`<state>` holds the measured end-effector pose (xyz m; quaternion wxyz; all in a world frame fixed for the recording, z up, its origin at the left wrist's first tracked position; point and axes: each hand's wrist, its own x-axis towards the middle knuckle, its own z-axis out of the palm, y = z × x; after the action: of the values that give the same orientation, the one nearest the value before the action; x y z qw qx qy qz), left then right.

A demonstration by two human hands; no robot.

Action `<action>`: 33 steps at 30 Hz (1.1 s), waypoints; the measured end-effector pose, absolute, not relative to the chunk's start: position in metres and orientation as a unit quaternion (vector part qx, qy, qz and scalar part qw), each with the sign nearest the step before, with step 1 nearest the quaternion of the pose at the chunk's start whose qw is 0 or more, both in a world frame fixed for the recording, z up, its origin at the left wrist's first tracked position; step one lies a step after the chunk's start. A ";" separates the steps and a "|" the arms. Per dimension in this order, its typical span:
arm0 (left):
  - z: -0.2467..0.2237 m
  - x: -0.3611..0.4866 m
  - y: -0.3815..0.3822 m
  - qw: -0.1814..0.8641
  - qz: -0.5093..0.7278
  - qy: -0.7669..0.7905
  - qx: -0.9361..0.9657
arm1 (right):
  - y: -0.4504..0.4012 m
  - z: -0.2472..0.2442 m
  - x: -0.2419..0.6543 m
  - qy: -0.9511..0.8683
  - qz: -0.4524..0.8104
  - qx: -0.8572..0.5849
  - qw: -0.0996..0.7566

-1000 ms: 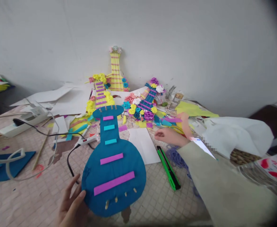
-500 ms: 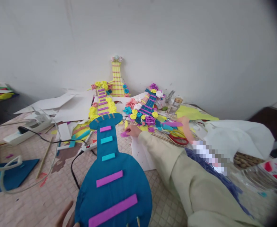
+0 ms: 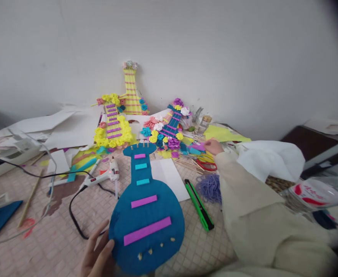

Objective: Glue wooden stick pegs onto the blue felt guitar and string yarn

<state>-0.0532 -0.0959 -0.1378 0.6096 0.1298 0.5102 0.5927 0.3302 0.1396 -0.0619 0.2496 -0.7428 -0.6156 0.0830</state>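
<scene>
A blue guitar-shaped board point(image 3: 157, 192) with purple and light-blue strips and small pegs is held up near the front. My left hand point(image 3: 98, 250) grips its lower left edge, thumb on the face. Farther back on the right, my right hand point(image 3: 213, 146) reaches to the paper scraps, its fingers together over a purple piece point(image 3: 198, 147); whether it grips that piece is unclear. Red-handled scissors point(image 3: 207, 164) lie just below that hand. A green cutter point(image 3: 199, 204) and a coil of purple cord point(image 3: 209, 187) rest right of the board.
A hot glue gun point(image 3: 107, 176) with a black cord stands left of the board. Decorated yellow point(image 3: 132, 90) and blue point(image 3: 172, 123) guitar shapes are at the back. Crumpled white material point(image 3: 272, 157) and a plastic bottle point(image 3: 310, 194) are on the right. A power strip point(image 3: 10, 161) lies left.
My right hand has moved right, from beside the board's neck to the scraps. The view has shifted, and the board shows more of its lower end. The glue gun and green cutter are now uncovered.
</scene>
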 end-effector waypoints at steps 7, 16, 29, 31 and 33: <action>-0.128 -0.033 -0.072 0.619 0.572 0.502 0.195 | 0.052 -0.065 0.311 -0.667 0.098 -0.719 0.171; -0.139 -0.032 -0.057 0.626 0.520 0.507 0.285 | -0.050 -0.132 0.259 -0.735 0.131 -0.654 0.123; -0.162 -0.040 -0.049 0.550 0.520 0.534 0.377 | 0.020 -0.140 0.261 -0.705 0.020 -0.682 0.192; -0.163 -0.042 -0.047 0.540 0.506 0.538 0.404 | 0.020 -0.140 0.261 -0.701 0.011 -0.682 0.210; -0.163 -0.044 -0.047 0.514 0.492 0.543 0.446 | 0.016 -0.138 0.261 -0.698 0.006 -0.679 0.229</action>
<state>-0.0440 -0.0472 -0.1633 0.5143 0.4457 0.5433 0.4916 0.2614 0.0159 -0.1378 0.2294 -0.6785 -0.6978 0.0061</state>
